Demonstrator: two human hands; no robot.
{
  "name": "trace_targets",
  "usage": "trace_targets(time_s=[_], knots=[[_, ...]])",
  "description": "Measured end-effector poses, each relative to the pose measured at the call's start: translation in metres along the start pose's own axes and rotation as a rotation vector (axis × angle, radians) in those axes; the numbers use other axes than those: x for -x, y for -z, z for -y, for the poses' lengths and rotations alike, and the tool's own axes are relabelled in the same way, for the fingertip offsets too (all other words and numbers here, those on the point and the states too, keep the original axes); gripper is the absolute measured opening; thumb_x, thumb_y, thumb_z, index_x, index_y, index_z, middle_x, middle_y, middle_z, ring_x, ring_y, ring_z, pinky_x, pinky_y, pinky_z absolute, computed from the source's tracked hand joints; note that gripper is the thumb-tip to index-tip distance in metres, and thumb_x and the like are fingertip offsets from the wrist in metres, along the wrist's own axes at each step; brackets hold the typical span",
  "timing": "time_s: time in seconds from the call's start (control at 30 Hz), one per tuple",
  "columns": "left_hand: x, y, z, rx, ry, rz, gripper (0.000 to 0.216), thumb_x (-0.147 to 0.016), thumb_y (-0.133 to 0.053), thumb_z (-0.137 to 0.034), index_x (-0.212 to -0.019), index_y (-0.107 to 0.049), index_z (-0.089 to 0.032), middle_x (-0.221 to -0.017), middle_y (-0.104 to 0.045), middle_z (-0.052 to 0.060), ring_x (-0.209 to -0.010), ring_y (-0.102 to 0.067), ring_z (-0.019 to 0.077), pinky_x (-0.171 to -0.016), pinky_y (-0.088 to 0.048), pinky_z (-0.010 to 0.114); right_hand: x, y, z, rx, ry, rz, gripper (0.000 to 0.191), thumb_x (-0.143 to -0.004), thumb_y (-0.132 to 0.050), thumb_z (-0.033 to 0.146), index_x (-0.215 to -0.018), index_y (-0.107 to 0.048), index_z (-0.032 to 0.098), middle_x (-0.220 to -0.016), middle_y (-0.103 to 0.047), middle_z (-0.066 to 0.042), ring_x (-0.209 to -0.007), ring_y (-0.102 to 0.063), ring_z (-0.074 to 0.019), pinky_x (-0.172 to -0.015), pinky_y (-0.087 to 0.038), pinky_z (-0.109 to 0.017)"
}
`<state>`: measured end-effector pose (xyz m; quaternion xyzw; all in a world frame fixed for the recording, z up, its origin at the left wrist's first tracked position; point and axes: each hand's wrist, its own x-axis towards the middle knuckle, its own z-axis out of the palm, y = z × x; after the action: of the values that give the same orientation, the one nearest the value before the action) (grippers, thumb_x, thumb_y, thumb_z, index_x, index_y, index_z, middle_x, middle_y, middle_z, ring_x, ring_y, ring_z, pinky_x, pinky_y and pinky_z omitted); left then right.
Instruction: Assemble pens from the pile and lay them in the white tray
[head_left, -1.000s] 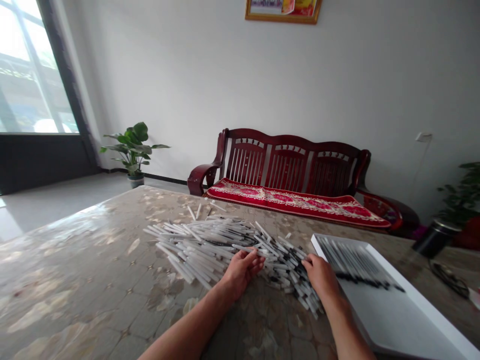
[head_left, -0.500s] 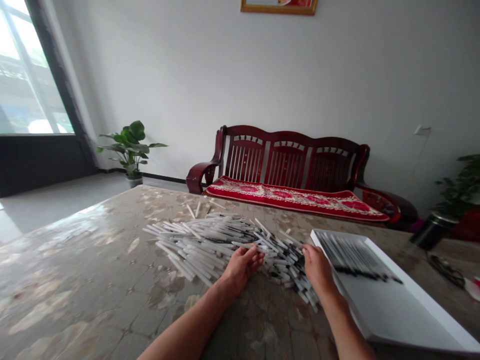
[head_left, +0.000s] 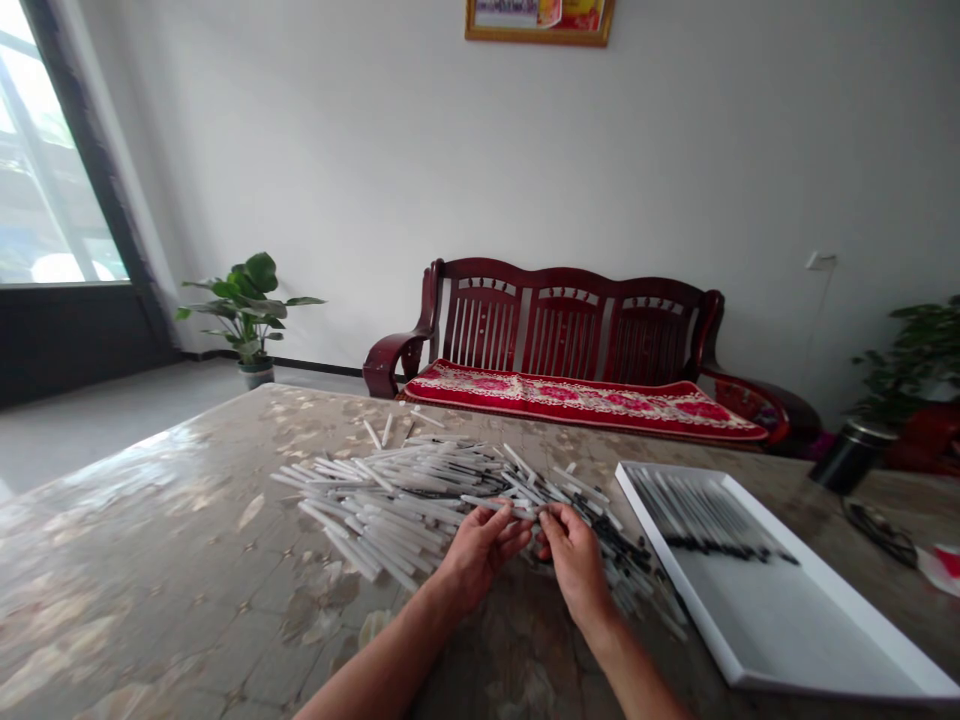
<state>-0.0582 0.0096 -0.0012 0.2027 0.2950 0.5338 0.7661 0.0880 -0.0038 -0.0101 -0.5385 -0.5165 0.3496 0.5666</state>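
Note:
A slim whitish pen [head_left: 480, 502] lies across the fingers of my left hand [head_left: 478, 555], pinched between thumb and fingertips and pointing left over the pile. Close against its right end, my right hand [head_left: 576, 560] is closed in a pinch; whatever sits between those fingertips is too small to make out. Under and left of my hands spreads a loose heap of frosted white pen barrels [head_left: 375, 500]. Darker, black-ended pieces [head_left: 619, 545] lie scattered to the right, partly behind my right hand.
A shallow white tray [head_left: 810, 630] stands at the right, with a row of clear, black-ended pens [head_left: 690, 510] along its far part. Beyond it are a black cylinder [head_left: 851, 455] and a dark cable [head_left: 877, 530]. A wooden bench [head_left: 562, 330] stands behind the patterned table [head_left: 225, 600].
My right hand has moved left from the scattered pieces beside the tray to the end of the pen in my left hand. My left hand keeps its hold. The view has shifted slightly.

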Motion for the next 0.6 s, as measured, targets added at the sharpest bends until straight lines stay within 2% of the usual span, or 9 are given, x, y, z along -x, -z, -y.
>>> trace_targets(time_s=[0.17,0.37,0.6], knots=[[-0.0023,0.0019,0.0019,0.013,-0.013,-0.011,0.010,-0.083,-0.066,-0.009,-0.087,-0.059,-0.014,-0.079,-0.075,0.008,-0.074,-0.076,0.0204,-0.069,-0.062,0.029,0.0047,-0.0063,-0.0022,-0.048,0.010,0.000,0.032,-0.076,-0.065,0.050,-0.085,-0.065,0.020,-0.067,-0.067,-0.003,-0.055,-0.060,-0.0183,-0.046,-0.050,-0.027],[0.0009,0.0005,0.0028,0.022,0.009,-0.004,0.011,-0.084,-0.067,-0.011,-0.089,-0.058,-0.015,-0.083,-0.075,0.009,-0.075,-0.076,0.0221,-0.069,-0.063,0.031,0.0056,-0.0072,-0.0014,-0.034,0.080,-0.083,0.031,-0.080,-0.061,0.049,-0.092,-0.063,0.020,-0.079,-0.071,-0.006,-0.060,-0.064,-0.0187,-0.048,-0.051,-0.026],[0.0016,0.0017,0.0006,0.037,0.016,-0.014,0.009,-0.085,-0.066,-0.011,-0.089,-0.059,-0.015,-0.083,-0.075,0.008,-0.075,-0.076,0.0207,-0.070,-0.063,0.031,0.0041,0.0009,-0.0072,0.228,0.293,-0.054,0.023,-0.082,-0.058,0.034,-0.097,-0.070,0.022,-0.093,-0.074,-0.008,-0.087,-0.069,-0.0236,-0.075,-0.056,-0.033]])
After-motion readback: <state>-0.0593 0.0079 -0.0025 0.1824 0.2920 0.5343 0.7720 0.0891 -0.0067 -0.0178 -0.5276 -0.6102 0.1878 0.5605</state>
